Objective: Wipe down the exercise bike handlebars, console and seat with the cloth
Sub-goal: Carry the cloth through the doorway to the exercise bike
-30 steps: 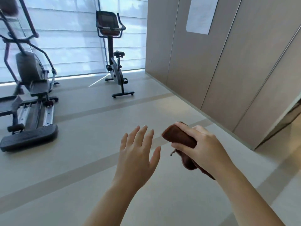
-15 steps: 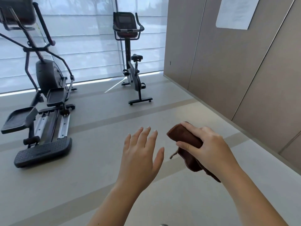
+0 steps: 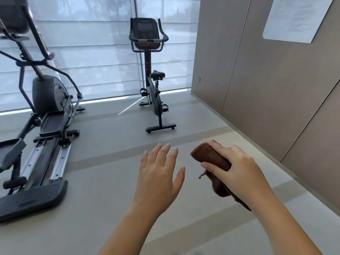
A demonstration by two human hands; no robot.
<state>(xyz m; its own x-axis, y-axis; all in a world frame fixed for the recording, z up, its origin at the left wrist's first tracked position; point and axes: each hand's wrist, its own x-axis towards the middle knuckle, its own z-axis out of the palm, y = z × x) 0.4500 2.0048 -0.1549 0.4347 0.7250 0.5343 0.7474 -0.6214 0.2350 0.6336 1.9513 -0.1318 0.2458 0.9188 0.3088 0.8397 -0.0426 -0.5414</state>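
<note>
A black exercise bike stands upright by the window, well ahead of me. Its console sits on top between the curved handlebars, and its small black seat faces me lower down. My right hand is closed on a folded brown cloth, held out in front at lower right. My left hand hovers beside it, palm down, fingers spread, holding nothing. Both hands are far from the bike.
A large black elliptical trainer fills the left side, its foot pedal reaching toward me. A brown panelled wall with a white notice runs along the right. Beige floor lies between me and the bike.
The view has moved closer to the bike and turned left, so the bike and elliptical look larger. Both hands keep their pose, with the cloth still in the right hand.
</note>
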